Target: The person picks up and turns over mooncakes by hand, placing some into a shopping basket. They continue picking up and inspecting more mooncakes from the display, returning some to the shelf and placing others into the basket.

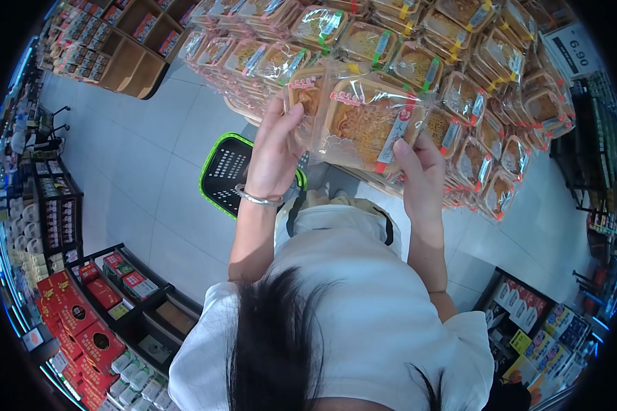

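While the left hand (273, 152) and right hand (424, 179) grip wrapped packs (360, 127), a basket (225, 171) stands below, heaped stock (474, 96) beyond.

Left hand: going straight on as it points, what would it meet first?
Beyond the clear-wrapped brown pastry pack the left hand holds, probably the pile of clear plastic-wrapped pastry packs; depth is unclear.

From the chest (353, 281), 2 forearms reach forward: the left forearm (253, 236) and right forearm (427, 246) both point roughly to 12 o'clock. The left hand (269, 161), at 11 o'clock, grips, its thumb (293, 118) aimed toward 1. The right hand (423, 181), at 1 o'clock, grips too, its thumb (404, 154) angled toward 11.
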`<state>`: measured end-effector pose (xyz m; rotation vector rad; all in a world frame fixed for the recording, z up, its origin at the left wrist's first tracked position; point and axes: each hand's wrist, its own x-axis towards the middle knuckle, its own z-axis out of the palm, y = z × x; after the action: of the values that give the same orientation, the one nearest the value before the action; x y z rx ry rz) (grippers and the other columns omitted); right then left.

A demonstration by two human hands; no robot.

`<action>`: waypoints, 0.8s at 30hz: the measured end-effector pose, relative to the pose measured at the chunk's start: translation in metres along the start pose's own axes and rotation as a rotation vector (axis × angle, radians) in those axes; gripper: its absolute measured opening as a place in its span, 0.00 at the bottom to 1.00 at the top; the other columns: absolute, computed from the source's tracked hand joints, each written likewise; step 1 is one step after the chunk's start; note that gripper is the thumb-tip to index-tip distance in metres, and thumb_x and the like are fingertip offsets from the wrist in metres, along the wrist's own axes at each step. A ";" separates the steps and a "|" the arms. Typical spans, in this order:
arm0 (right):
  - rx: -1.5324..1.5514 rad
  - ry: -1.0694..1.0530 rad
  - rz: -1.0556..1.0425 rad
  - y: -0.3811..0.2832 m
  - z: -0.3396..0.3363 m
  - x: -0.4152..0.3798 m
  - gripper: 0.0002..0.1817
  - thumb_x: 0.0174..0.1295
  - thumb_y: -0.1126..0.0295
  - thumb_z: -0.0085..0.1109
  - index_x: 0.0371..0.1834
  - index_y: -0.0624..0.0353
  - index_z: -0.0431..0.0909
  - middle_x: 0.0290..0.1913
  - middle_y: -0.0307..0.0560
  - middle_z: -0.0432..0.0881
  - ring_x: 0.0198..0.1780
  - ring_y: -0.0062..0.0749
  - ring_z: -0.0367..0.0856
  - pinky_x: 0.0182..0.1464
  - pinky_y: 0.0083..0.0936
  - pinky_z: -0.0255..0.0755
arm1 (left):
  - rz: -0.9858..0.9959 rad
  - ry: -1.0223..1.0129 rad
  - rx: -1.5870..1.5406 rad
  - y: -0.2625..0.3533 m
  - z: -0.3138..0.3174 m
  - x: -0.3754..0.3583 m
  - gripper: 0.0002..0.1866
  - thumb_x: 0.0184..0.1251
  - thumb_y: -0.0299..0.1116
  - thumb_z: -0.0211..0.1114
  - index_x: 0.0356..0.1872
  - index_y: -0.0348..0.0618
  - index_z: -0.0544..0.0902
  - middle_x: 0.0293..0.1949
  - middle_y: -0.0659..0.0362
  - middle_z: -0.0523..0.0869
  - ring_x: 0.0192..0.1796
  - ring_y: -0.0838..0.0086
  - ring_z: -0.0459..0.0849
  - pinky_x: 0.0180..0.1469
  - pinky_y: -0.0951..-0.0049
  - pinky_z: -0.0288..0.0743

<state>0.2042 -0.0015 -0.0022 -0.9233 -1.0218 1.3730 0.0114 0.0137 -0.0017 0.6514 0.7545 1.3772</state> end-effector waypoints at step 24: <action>-0.496 -0.085 -0.245 0.010 -0.002 0.004 0.23 0.58 0.69 0.60 0.55 0.68 0.69 0.58 0.47 0.68 0.57 0.28 0.67 0.57 0.26 0.64 | 0.067 -0.139 0.283 0.008 0.006 -0.014 0.43 0.43 0.23 0.74 0.62 0.35 0.58 0.57 0.54 0.70 0.61 0.70 0.68 0.64 0.68 0.62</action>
<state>0.2031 0.0025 -0.0121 -1.0602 -1.5277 0.9746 0.0110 0.0002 0.0096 0.9922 0.8288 1.2817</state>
